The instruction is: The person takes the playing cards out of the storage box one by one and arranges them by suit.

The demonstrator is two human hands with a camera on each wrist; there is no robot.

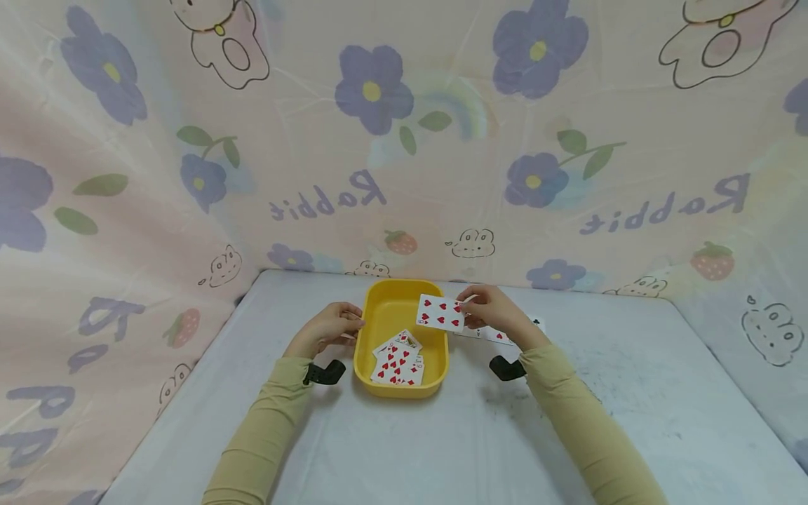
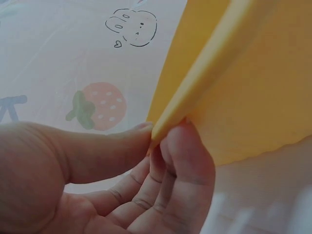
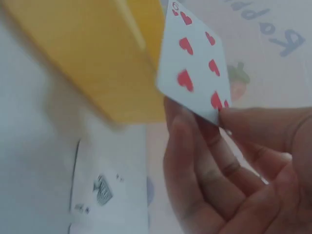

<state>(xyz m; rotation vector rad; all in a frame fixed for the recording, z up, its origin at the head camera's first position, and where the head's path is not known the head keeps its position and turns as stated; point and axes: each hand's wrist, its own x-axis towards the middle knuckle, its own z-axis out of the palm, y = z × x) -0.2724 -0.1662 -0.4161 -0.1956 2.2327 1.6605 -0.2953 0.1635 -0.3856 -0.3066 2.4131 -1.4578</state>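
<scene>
A yellow plastic tub [image 1: 402, 392] stands on the table with several loosely overlapping playing cards [image 1: 396, 363] inside, red pips showing on most. At its left side, my left hand [image 1: 330, 327] pinches the rim [image 2: 195, 80] between thumb and fingers. My right hand [image 1: 494, 311] holds a six of hearts [image 1: 440, 313] face up by one end, thumb on the face and fingers beneath. That card [image 3: 192, 58] hangs over the tub's right rim, tilted. Below the right hand, more playing cards [image 1: 495, 336] lie on the table, partly hidden by it; one spade card [image 3: 105, 187] shows there.
The white table [image 1: 404, 449] extends around the tub, with dark smudges on its right part. A patterned cloth [image 1: 435, 203] with flowers and rabbits hangs behind the table's back edge and along the left. Black wrist cameras [image 1: 325, 372] sit on both wrists.
</scene>
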